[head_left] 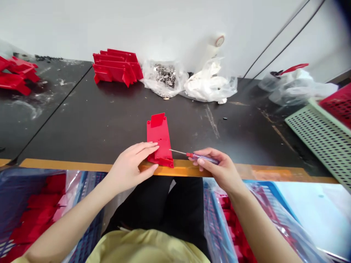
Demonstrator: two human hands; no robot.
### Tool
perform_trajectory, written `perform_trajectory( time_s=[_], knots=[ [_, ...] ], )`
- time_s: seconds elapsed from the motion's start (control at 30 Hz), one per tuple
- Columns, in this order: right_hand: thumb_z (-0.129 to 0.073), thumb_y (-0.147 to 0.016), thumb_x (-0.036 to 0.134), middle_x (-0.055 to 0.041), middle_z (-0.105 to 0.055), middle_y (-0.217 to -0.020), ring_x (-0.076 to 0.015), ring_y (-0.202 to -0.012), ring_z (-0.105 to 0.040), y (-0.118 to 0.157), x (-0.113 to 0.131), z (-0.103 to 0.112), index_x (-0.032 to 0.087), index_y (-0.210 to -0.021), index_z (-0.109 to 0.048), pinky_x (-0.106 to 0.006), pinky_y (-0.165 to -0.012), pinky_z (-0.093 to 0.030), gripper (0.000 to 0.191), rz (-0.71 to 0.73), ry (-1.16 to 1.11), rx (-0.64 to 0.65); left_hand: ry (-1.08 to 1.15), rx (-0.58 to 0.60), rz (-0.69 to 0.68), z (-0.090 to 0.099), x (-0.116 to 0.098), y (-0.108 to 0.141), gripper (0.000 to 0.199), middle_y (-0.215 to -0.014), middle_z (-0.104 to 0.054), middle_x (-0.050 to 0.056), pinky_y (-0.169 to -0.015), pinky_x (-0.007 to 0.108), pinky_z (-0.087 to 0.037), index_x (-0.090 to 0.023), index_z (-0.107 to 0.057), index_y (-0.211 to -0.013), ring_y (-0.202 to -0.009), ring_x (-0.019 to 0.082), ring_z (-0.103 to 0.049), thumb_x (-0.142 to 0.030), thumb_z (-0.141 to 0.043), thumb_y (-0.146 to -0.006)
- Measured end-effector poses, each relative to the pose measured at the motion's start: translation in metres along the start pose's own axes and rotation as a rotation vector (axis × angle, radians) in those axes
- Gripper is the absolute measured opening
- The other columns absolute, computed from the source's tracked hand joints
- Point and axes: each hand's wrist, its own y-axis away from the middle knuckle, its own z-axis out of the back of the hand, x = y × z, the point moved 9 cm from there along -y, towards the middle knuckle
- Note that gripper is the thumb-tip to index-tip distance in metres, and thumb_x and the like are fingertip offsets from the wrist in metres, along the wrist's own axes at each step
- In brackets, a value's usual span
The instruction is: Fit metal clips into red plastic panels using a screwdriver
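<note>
A red plastic part (161, 137) lies flat on the dark table near its front edge, with a raised flap at its far end. My left hand (134, 162) rests on the part's left side, its fingers stretched out over the surface and the thumb at the near corner. Between the thumb and fingers of my right hand (216, 166) is a screwdriver (203, 158) with a clear purple handle and red collar. Its thin metal shaft points left, and the tip is at the right edge of the red part.
Behind stand stacked red parts (117, 67), a bag of small metal pieces (164, 76) and a white plastic bag (208, 84). More red parts (18, 75) lie far left. A green basket (323, 135) is at right. Crates (219, 219) with red parts sit below the table edge.
</note>
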Motion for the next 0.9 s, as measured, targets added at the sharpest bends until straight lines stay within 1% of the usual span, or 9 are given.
perform_trajectory(
  time_s=[0.1,0.2,0.27,0.43,0.53,0.6,0.67,0.8,0.9],
  knots=[
    [-0.084,-0.066,0.041,-0.0041,-0.076,-0.074,-0.0092,-0.053,-0.061,-0.007,0.008,0.0,0.025,-0.081,-0.08,-0.021,-0.053,-0.052,0.022,0.032,0.112,-0.003,0.005,0.012,0.023,-0.005,0.001,-0.002,0.047,-0.138,-0.061,0.012,-0.111,0.043,-0.046,-0.012,-0.057,-0.132,-0.127,0.025,-0.058,-0.037,-0.06,-0.092],
    [-0.081,-0.07,0.042,-0.0036,-0.075,-0.075,-0.0112,-0.058,-0.064,-0.015,0.016,-0.007,0.027,-0.079,-0.081,-0.022,-0.056,-0.052,0.017,0.079,0.201,0.064,0.003,0.037,0.078,-0.009,0.007,-0.003,0.054,-0.142,-0.057,0.014,-0.11,0.041,-0.048,-0.01,-0.053,-0.136,-0.128,0.025,-0.057,-0.04,-0.059,-0.092],
    [-0.08,-0.072,0.041,-0.004,-0.076,-0.077,-0.0137,-0.063,-0.067,-0.02,0.018,-0.011,0.028,-0.08,-0.081,-0.023,-0.056,-0.053,0.016,0.082,0.24,0.107,0.009,0.056,0.113,-0.01,0.011,-0.003,0.057,-0.144,-0.054,0.014,-0.11,0.04,-0.048,-0.011,-0.051,-0.138,-0.129,0.025,-0.056,-0.042,-0.06,-0.092],
    [-0.082,-0.069,0.038,-0.0033,-0.076,-0.071,-0.0153,-0.061,-0.069,-0.031,0.017,-0.021,0.029,-0.079,-0.081,-0.023,-0.054,-0.053,0.013,0.026,0.262,0.199,0.042,0.075,0.127,-0.009,0.014,-0.005,0.059,-0.146,-0.053,0.012,-0.11,0.043,-0.047,-0.017,-0.046,-0.142,-0.131,0.026,-0.052,-0.045,-0.06,-0.092],
    [-0.082,-0.071,0.036,-0.0029,-0.076,-0.075,-0.0151,-0.064,-0.069,-0.036,0.018,-0.027,0.028,-0.081,-0.081,-0.022,-0.056,-0.053,0.013,-0.018,0.301,0.263,0.047,0.091,0.141,-0.01,0.016,-0.006,0.061,-0.148,-0.05,0.012,-0.108,0.043,-0.048,-0.019,-0.042,-0.145,-0.131,0.025,-0.053,-0.045,-0.06,-0.093],
    [-0.081,-0.072,0.035,-0.0022,-0.076,-0.078,-0.0145,-0.068,-0.069,-0.038,0.018,-0.029,0.027,-0.083,-0.081,-0.022,-0.059,-0.053,0.013,-0.069,0.333,0.308,0.036,0.1,0.144,-0.009,0.016,-0.007,0.06,-0.149,-0.049,0.013,-0.109,0.042,-0.047,-0.017,-0.043,-0.144,-0.132,0.025,-0.052,-0.045,-0.06,-0.093],
    [-0.081,-0.073,0.034,-0.0014,-0.076,-0.078,-0.0133,-0.069,-0.068,-0.042,0.018,-0.028,0.026,-0.083,-0.08,-0.021,-0.061,-0.052,0.013,-0.107,0.341,0.316,0.033,0.11,0.141,-0.009,0.016,-0.008,0.059,-0.147,-0.051,0.013,-0.11,0.041,-0.046,-0.015,-0.044,-0.142,-0.132,0.024,-0.051,-0.043,-0.06,-0.094],
    [-0.079,-0.076,0.034,0.0002,-0.075,-0.078,-0.0104,-0.068,-0.065,-0.047,0.019,-0.023,0.026,-0.083,-0.078,-0.018,-0.062,-0.049,0.01,-0.131,0.327,0.276,0.045,0.123,0.138,-0.01,0.016,-0.01,0.059,-0.145,-0.053,0.013,-0.111,0.035,-0.044,-0.01,-0.046,-0.141,-0.131,0.021,-0.05,-0.042,-0.06,-0.094],
    [-0.079,-0.075,0.031,0.0009,-0.074,-0.077,-0.0101,-0.066,-0.064,-0.046,0.017,-0.03,0.027,-0.083,-0.078,-0.019,-0.06,-0.047,0.009,-0.117,0.323,0.326,0.052,0.132,0.133,-0.01,0.015,-0.01,0.059,-0.146,-0.052,0.014,-0.113,0.031,-0.041,-0.007,-0.046,-0.141,-0.132,0.02,-0.048,-0.041,-0.059,-0.095]
  ],
)
